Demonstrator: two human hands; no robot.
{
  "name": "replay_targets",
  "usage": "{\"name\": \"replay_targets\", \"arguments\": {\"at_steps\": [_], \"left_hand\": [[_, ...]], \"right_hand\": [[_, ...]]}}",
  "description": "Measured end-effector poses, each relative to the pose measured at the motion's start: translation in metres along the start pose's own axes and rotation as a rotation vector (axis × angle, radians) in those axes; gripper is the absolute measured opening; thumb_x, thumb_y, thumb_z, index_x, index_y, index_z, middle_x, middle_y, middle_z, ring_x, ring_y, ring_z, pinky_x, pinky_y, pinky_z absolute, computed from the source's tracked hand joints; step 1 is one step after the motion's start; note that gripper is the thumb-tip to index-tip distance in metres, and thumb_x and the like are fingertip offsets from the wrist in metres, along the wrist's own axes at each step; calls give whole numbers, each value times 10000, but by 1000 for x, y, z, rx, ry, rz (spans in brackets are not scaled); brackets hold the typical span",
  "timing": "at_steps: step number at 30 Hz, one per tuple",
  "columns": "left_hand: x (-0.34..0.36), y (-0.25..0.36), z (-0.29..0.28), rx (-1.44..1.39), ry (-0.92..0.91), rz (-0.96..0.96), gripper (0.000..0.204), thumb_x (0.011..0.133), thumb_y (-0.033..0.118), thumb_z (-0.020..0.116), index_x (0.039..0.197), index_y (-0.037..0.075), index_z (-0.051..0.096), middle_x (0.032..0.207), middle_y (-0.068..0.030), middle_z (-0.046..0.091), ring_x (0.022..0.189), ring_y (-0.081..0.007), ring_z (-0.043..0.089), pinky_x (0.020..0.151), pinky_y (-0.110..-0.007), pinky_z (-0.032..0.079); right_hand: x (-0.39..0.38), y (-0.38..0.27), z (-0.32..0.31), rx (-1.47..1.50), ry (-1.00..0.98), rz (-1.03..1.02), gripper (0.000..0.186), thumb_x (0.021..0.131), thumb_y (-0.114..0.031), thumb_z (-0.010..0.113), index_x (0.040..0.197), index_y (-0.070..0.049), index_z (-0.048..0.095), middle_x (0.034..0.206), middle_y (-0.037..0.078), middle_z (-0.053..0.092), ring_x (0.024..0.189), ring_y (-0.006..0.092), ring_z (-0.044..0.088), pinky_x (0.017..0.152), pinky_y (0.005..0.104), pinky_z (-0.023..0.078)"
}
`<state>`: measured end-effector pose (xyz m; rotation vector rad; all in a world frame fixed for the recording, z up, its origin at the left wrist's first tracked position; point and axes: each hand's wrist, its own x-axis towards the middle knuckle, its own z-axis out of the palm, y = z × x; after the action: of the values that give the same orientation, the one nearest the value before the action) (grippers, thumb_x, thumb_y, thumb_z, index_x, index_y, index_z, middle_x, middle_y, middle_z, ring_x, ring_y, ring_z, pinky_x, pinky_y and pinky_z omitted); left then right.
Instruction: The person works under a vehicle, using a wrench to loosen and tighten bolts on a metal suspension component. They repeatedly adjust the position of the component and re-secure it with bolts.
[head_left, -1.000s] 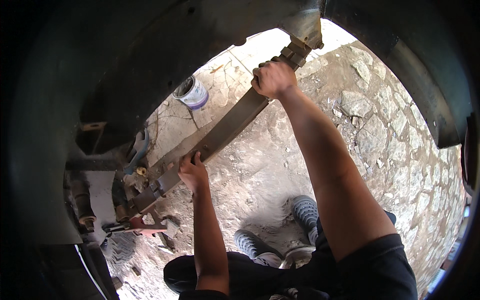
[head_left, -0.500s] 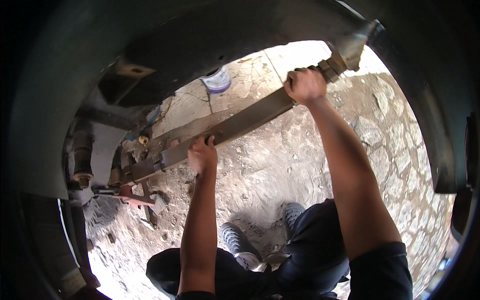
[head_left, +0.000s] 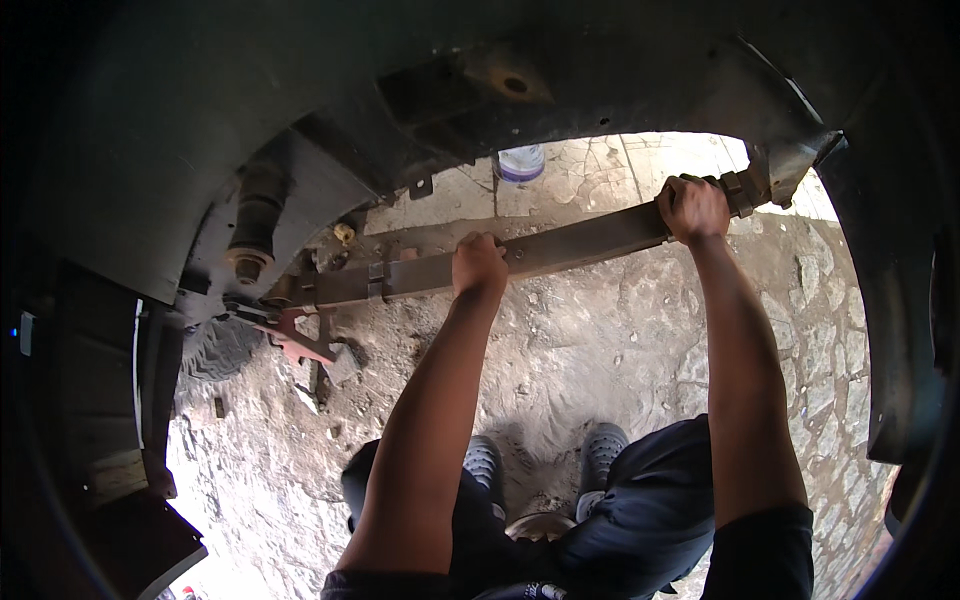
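A long, dark leaf spring (head_left: 590,238) spans the opening of a vehicle's wheel arch, slanting slightly up to the right. My left hand (head_left: 479,266) is wrapped over its middle, left of a small round bolt or hole. A metal clip (head_left: 376,282) bands the spring further left. Near the right end, my right hand (head_left: 697,209) grips the spring, its fingers curled over the top. Just beyond that hand, the end meets a rusty bracket (head_left: 792,172) under the body. The fingertips of both hands are hidden behind the bar.
Dark bodywork (head_left: 600,70) arches over the spring. A cylindrical mount (head_left: 256,225) hangs at left, above a reddish stand (head_left: 298,338) and a treaded tyre (head_left: 218,350). A white and purple can (head_left: 521,163) stands on tiles beyond. My shoes rest on dusty ground (head_left: 560,370).
The whole view has shifted and turned, so the spring appears further right and more level. Both hands keep about the same places on the spring.
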<state>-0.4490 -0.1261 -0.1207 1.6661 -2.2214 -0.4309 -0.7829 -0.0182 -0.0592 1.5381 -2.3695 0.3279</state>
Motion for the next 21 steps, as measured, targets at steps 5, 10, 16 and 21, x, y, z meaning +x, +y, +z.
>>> {"name": "replay_targets", "arguments": {"at_steps": [5,10,16,21], "left_hand": [[10,3,-10,67,-113,-31,190,905,215,787,983,43,763,1055,-220,752,1070,-402,724,929,-476,583],[-1,-19,-18,-83,-271,52,192,911,227,786,991,53,771,1073,-218,751,1087,-412,715,928,-481,579],[-7,-11,-11,43,-113,90,184,897,205,791,985,45,781,1049,-215,758,1036,-396,725,921,-485,572],[10,-3,-12,52,-73,34,192,891,215,804,997,56,786,1012,-221,762,1018,-393,734,907,-481,584]], "right_hand": [[-1,2,12,-3,57,0,227,926,-366,642,874,-171,746,901,97,753,918,301,729,878,446,563],[-2,7,7,48,73,-62,209,909,-323,646,845,-143,731,886,104,752,886,309,733,864,447,567],[-3,-2,-5,17,42,-18,204,904,-315,644,858,-141,741,926,102,760,894,326,731,813,464,583],[-4,-2,10,53,104,-36,210,910,-338,645,895,-155,747,922,95,758,887,336,727,811,467,583]]}}
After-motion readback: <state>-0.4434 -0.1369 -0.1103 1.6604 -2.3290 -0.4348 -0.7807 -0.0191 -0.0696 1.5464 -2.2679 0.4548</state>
